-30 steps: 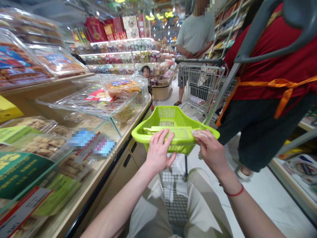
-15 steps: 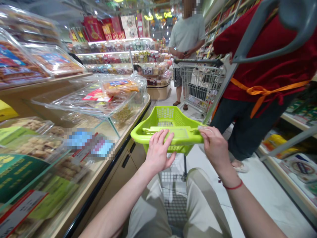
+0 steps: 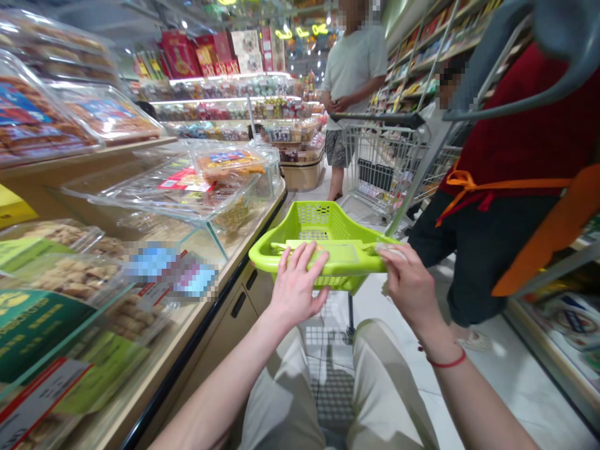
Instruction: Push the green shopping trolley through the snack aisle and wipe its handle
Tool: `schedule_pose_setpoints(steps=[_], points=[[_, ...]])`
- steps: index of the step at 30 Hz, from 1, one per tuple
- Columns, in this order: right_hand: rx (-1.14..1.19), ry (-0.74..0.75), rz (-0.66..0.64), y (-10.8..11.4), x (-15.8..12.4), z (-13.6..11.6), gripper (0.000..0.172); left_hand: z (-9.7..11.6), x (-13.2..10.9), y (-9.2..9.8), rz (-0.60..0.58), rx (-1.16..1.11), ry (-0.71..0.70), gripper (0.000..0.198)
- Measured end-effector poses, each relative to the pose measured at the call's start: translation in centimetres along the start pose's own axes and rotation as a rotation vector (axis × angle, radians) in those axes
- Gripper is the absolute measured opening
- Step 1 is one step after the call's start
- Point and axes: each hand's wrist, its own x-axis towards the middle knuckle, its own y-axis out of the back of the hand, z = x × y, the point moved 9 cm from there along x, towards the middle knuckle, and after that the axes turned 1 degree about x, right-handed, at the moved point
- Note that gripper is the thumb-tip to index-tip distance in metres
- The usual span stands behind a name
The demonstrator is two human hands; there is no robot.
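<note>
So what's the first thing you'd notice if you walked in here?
The bright lime-green basket in the middle jumps out, with the left hand flat on its near rim and the right hand gripping it. On the right stands a person in a red top with orange apron ties. On the left, a counter holds clear boxes of snacks.

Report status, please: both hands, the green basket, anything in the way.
Left hand flat on green basket rim; right hand gripping its corner. Basket looks empty. Person in red top close on right, metal trolley ahead.
</note>
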Motion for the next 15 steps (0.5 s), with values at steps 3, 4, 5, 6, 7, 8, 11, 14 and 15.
schedule_pose_setpoints(steps=[3,4,5,6,7,8,11,14,15], points=[[-0.01,-0.037,-0.012,1.0,0.1,1.3,0.021,-1.7,-0.3,0.7,0.052,0.043,0.083,0.071],[-0.005,-0.038,-0.011,1.0,0.1,1.2,0.02,-2.1,-0.4,0.8,0.062,0.044,0.104,0.071],[0.002,-0.034,-0.008,0.9,0.1,0.8,0.02,-2.4,-0.5,0.8,0.06,0.039,0.114,0.07],[0.015,-0.025,-0.005,0.6,0.0,0.1,0.02,-2.5,-0.6,0.7,0.052,0.029,0.116,0.069],[0.033,-0.012,-0.008,0.2,-0.1,-0.6,0.021,-2.6,-0.6,0.5,0.043,0.017,0.113,0.067],[0.055,0.001,-0.015,-0.2,-0.1,-1.4,0.022,-2.6,-0.6,0.5,0.037,0.005,0.11,0.067],[0.114,0.024,-0.055,-1.7,-0.1,-3.2,0.026,-2.4,-0.6,0.4,0.041,-0.02,0.101,0.066],[0.12,0.007,-0.092,-3.1,0.9,-3.3,0.027,-2.4,-0.6,0.4,0.042,-0.035,0.101,0.066],[0.119,-0.003,-0.113,-3.7,1.5,-2.9,0.027,-2.4,-0.7,0.5,0.043,-0.039,0.102,0.065]])
